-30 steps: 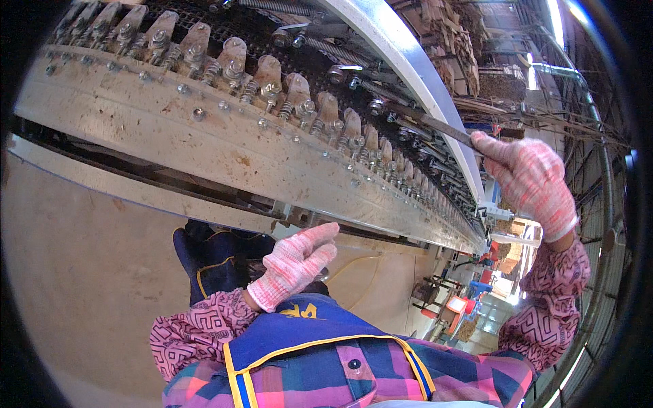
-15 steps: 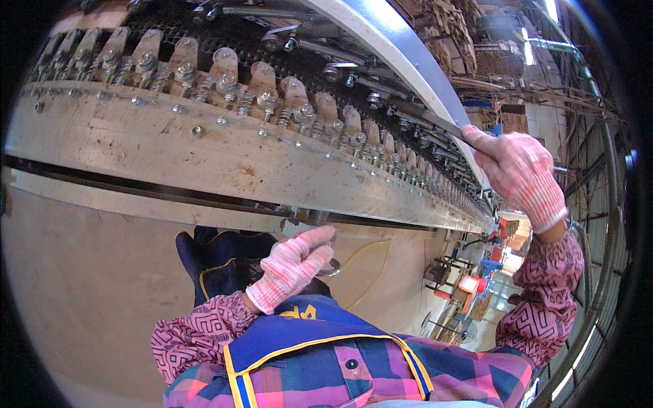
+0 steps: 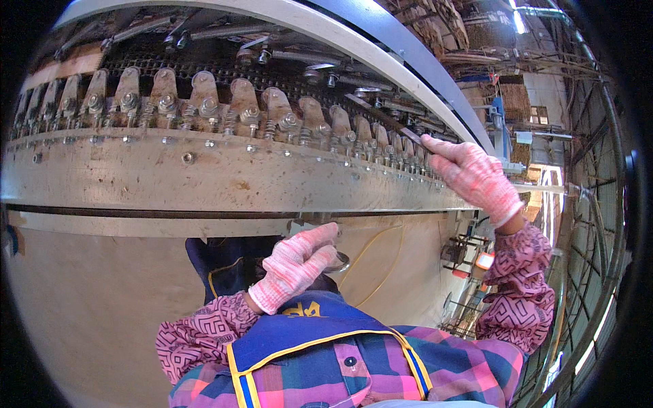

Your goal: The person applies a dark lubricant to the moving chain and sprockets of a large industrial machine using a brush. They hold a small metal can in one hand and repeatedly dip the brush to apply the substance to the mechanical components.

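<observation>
My right hand [image 3: 476, 178], in a pink-and-white knit glove, is closed around the near end of a long thin metal bar [image 3: 386, 121]. The bar slants away to the upper left, above a row of upright metal tabs [image 3: 277, 112] with bolts and springs on the machine. Lower down, my left hand [image 3: 294, 265], gloved alike, is at the machine's front edge, fingers pointing right. Its fingers curve over a shiny rounded metal piece [image 3: 343, 263], mostly hidden under the glove; its kind cannot be made out.
The machine's long pale metal beam [image 3: 204, 173] runs across in front of me, with a chain [image 3: 224, 71] behind the tabs. A white-and-blue curved frame rail [image 3: 408, 75] arches over the far side. A yellow hose [image 3: 371, 272] lies on the floor.
My right hand has moved left and slightly down with the bar, which now lies lower over the tabs. The view has turned; my left hand stays nearly in place.
</observation>
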### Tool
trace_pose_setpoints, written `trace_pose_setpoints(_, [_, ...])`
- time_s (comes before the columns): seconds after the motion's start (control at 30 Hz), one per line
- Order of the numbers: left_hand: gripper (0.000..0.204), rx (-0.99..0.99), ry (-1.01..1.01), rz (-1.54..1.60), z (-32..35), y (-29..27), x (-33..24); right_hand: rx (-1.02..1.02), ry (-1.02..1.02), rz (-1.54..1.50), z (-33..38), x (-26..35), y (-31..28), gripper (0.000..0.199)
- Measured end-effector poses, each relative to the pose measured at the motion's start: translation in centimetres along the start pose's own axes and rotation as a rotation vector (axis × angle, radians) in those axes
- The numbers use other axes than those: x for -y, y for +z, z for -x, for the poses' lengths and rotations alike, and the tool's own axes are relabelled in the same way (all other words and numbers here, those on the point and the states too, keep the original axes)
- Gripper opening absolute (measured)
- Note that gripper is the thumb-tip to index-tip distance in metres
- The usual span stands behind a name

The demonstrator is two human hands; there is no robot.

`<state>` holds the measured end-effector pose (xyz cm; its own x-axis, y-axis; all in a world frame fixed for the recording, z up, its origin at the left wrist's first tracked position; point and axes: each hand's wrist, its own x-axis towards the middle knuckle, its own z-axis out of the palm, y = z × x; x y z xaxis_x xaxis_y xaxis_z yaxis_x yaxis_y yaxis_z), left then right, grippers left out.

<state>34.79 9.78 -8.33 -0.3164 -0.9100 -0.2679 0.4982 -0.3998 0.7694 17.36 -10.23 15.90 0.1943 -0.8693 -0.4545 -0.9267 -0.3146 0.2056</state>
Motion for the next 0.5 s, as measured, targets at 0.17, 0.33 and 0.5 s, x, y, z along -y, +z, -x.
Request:
trace_pose_setpoints(0.17, [0.042,-0.027,0.064,-0.104,-0.5,-0.3,0.3,0.188,0.200,-0.280,1.5,-0.5,-4.0,0.044])
trace_pose_setpoints(0.33, [0.043,0.015,0.045,-0.067,-0.8,0.1,-0.4,0.164,0.107,-0.603,3.0,-3.3,-0.5,0.044])
trace_pose_setpoints(0.5, [0.042,0.033,-0.001,-0.165,-1.1,-0.4,-1.1,-0.108,0.018,-0.537,3.5,-2.8,8.3,0.043])
